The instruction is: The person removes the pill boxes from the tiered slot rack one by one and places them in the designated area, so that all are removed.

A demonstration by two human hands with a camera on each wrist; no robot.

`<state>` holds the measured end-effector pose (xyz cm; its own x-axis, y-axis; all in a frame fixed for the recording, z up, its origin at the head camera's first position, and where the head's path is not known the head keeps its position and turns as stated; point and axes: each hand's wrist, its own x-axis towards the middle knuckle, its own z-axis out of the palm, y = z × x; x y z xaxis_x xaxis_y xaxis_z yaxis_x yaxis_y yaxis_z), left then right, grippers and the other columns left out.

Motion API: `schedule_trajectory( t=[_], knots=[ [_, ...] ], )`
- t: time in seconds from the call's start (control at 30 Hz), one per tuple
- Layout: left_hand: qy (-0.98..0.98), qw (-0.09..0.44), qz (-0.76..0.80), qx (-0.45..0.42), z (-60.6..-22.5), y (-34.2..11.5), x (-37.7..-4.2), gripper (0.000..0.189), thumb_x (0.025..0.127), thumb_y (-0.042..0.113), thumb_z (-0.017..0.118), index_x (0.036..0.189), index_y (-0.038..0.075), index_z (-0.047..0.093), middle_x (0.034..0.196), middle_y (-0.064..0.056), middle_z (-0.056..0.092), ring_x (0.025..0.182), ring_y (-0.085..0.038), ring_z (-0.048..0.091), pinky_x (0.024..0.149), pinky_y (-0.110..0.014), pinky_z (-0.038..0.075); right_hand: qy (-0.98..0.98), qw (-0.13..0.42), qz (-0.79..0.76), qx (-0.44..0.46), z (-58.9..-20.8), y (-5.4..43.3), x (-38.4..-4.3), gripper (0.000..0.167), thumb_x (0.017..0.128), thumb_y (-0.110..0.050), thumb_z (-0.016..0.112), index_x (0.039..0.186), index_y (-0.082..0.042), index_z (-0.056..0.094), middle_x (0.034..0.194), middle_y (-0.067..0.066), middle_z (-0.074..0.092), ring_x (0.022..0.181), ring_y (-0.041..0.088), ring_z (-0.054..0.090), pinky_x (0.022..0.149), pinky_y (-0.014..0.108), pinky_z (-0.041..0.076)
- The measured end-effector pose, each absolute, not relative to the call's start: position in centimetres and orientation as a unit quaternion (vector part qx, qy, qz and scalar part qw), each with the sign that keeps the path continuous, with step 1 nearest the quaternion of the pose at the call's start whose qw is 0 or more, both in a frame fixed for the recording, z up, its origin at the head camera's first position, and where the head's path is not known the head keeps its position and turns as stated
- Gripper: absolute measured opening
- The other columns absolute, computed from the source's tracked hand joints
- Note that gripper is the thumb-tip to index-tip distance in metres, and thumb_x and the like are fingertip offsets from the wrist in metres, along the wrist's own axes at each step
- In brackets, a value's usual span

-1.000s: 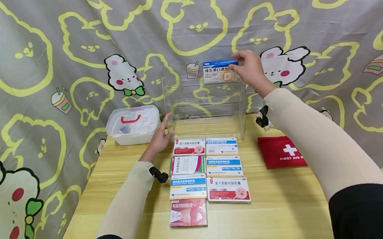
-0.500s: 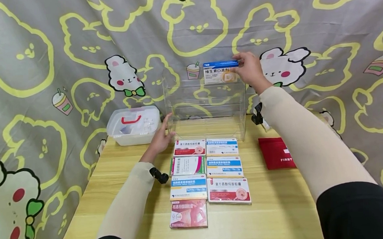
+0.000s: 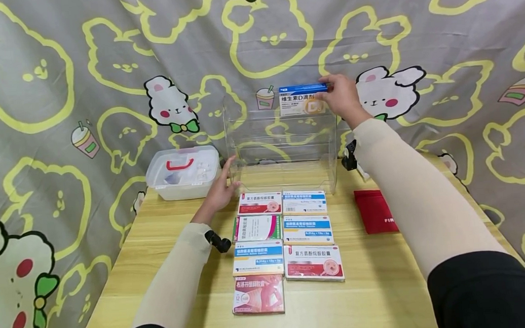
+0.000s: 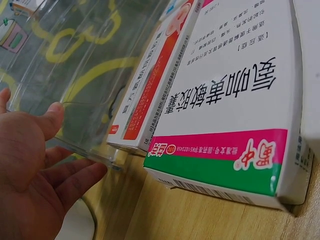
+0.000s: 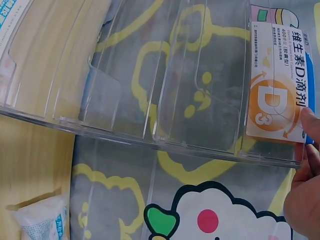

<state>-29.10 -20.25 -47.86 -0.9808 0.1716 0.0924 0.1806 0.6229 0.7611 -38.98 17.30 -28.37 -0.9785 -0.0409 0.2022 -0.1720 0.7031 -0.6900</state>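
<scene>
My right hand (image 3: 342, 97) pinches the right end of a blue-and-white vitamin D drops box (image 3: 303, 102). The box stands upright in the top tier of a clear stepped acrylic rack (image 3: 286, 173), toward its right side. In the right wrist view the box (image 5: 272, 75) shows its orange D3 mark behind the clear front, with thumb and fingers at its blue edge. My left hand (image 3: 219, 192) is at the rack's lower left side, thumb and fingers spread. In the left wrist view that hand (image 4: 25, 170) lies against the clear wall with relaxed fingers; exact contact is hard to tell.
Two columns of medicine boxes, among them a pink box (image 3: 258, 295), lie flat before the rack. A lidded clear case (image 3: 183, 172) with a red handle stands left. A red first aid pouch (image 3: 375, 211) lies right, partly behind my arm. Patterned cloth (image 3: 114, 67) hangs behind.
My right forearm has swung slightly inward, covering more of the red pouch. The vitamin D box stays at the rack's top right, and my left hand stays put.
</scene>
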Motion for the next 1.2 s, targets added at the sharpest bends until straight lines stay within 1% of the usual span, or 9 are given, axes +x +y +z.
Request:
schedule_trajectory(
  t=[0.2, 0.3, 0.6, 0.7, 0.8, 0.97, 1.07, 1.2],
  knots=[
    [-0.902, 0.005, -0.421, -0.095, -47.8, -20.2, -29.1, 0.083, 0.106, 0.014, 0.058, 0.162, 0.051, 0.008, 0.149, -0.032, 0.044, 0.055, -0.019, 0.051, 0.06, -0.035, 0.048, -0.921, 0.065, 0.381, 0.056, -28.1, 17.5, -39.1, 0.05, 0.104, -0.025, 0.062, 0.152, -0.014, 0.053, 0.144, 0.014, 0.057, 0.125, 0.028, 0.053, 0.096, 0.04, 0.048],
    [-0.902, 0.005, -0.422, -0.095, -47.8, -20.2, -29.1, 0.083, 0.106, 0.013, 0.059, 0.164, 0.046, 0.009, 0.15, -0.032, 0.043, 0.056, -0.02, 0.052, 0.06, -0.036, 0.048, -0.919, 0.058, 0.385, 0.058, -27.9, 17.5, -39.0, 0.049, 0.104, -0.025, 0.062, 0.152, -0.014, 0.054, 0.146, 0.014, 0.056, 0.128, 0.028, 0.053, 0.096, 0.04, 0.049],
    [-0.901, 0.005, -0.421, -0.101, -47.7, -20.2, -29.1, 0.083, 0.106, 0.012, 0.058, 0.165, 0.042, 0.009, 0.149, -0.033, 0.044, 0.055, -0.019, 0.051, 0.06, -0.034, 0.048, -0.913, 0.049, 0.401, 0.065, -27.4, 17.7, -38.8, 0.047, 0.105, -0.021, 0.062, 0.15, -0.013, 0.055, 0.151, 0.013, 0.052, 0.136, 0.029, 0.049, 0.103, 0.044, 0.048],
    [-0.901, 0.005, -0.422, -0.101, -47.6, -20.2, -29.0, 0.083, 0.106, 0.011, 0.058, 0.165, 0.043, 0.009, 0.149, -0.033, 0.043, 0.055, -0.019, 0.051, 0.06, -0.035, 0.048, -0.911, 0.051, 0.404, 0.066, -27.1, 17.7, -38.8, 0.046, 0.105, -0.02, 0.061, 0.15, -0.013, 0.055, 0.151, 0.013, 0.053, 0.137, 0.029, 0.049, 0.105, 0.044, 0.048],
    [-0.903, 0.005, -0.418, -0.101, -47.6, -20.2, -29.0, 0.081, 0.107, 0.015, 0.057, 0.165, 0.044, 0.008, 0.15, -0.032, 0.043, 0.055, -0.019, 0.051, 0.061, -0.035, 0.048, -0.909, 0.055, 0.408, 0.064, -26.7, 17.8, -38.7, 0.046, 0.105, -0.02, 0.061, 0.149, -0.012, 0.056, 0.151, 0.014, 0.053, 0.137, 0.029, 0.049, 0.106, 0.045, 0.047],
    [-0.904, 0.003, -0.416, -0.104, -47.6, -20.2, -29.1, 0.08, 0.107, 0.019, 0.057, 0.165, 0.044, 0.007, 0.151, -0.032, 0.042, 0.058, -0.02, 0.053, 0.063, -0.036, 0.049, -0.907, 0.064, 0.412, 0.062, -25.9, 17.9, -38.5, 0.045, 0.104, -0.019, 0.061, 0.149, -0.012, 0.057, 0.151, 0.013, 0.053, 0.135, 0.028, 0.051, 0.103, 0.041, 0.048],
    [-0.903, 0.003, -0.417, -0.101, -47.7, -20.2, -29.1, 0.082, 0.107, 0.016, 0.057, 0.164, 0.047, 0.007, 0.151, -0.033, 0.043, 0.06, -0.021, 0.054, 0.064, -0.036, 0.049, -0.904, 0.066, 0.418, 0.061, -25.4, 17.9, -38.4, 0.046, 0.104, -0.02, 0.062, 0.149, -0.013, 0.057, 0.149, 0.013, 0.054, 0.134, 0.027, 0.051, 0.102, 0.038, 0.048],
    [-0.902, 0.007, -0.42, -0.098, -47.7, -20.2, -29.1, 0.085, 0.106, 0.013, 0.058, 0.161, 0.055, 0.007, 0.15, -0.032, 0.044, 0.061, -0.021, 0.055, 0.064, -0.036, 0.049, -0.904, 0.064, 0.418, 0.054, -24.7, 18.2, -38.3, 0.047, 0.103, -0.024, 0.063, 0.149, -0.014, 0.057, 0.147, 0.012, 0.053, 0.13, 0.024, 0.05, 0.099, 0.034, 0.048]
  ],
)
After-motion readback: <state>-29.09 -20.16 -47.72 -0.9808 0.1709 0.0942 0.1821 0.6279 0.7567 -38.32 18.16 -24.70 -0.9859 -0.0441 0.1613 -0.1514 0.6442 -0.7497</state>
